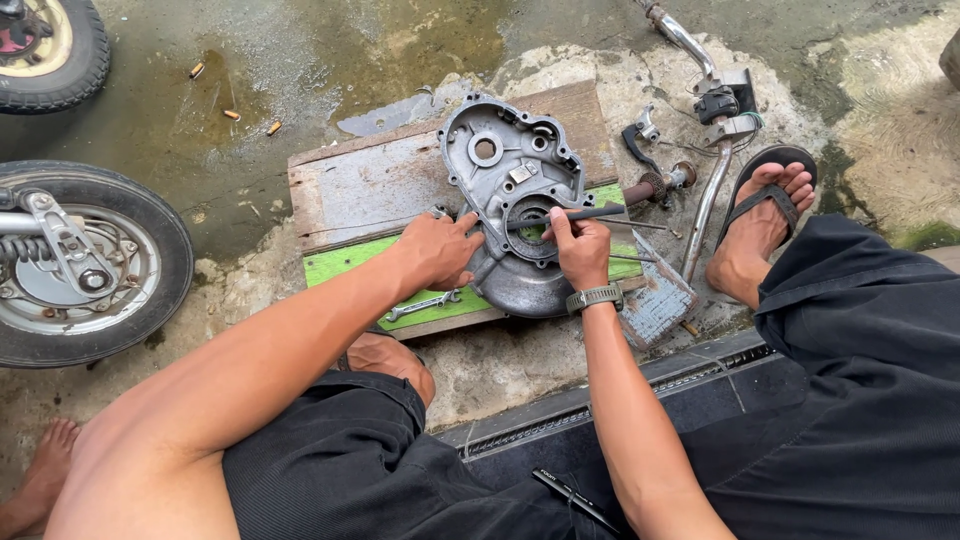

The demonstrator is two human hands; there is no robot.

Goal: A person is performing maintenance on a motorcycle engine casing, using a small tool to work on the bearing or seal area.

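The grey engine crankcase cover (512,205) lies on wooden boards (370,185). The left hand (438,250) presses its edge, fingers spread; the right hand (580,250) grips a dark screwdriver (585,213) over the round opening.

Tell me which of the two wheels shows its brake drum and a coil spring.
The lower wheel at the left edge: its grey hub and a coil spring are visible. The upper-left corner wheel is mostly cropped.

The engine cover (512,205) is cast metal, dull grey and smudged, lying on rough, weathered wooden boards (370,185), one painted green. The thin tool (585,213) in the right hand (580,250) looks like dark matt metal, though it is too small to be sure. The spanner (422,305) is bright steel, and the concrete floor (330,50) is rough, wet and stained.
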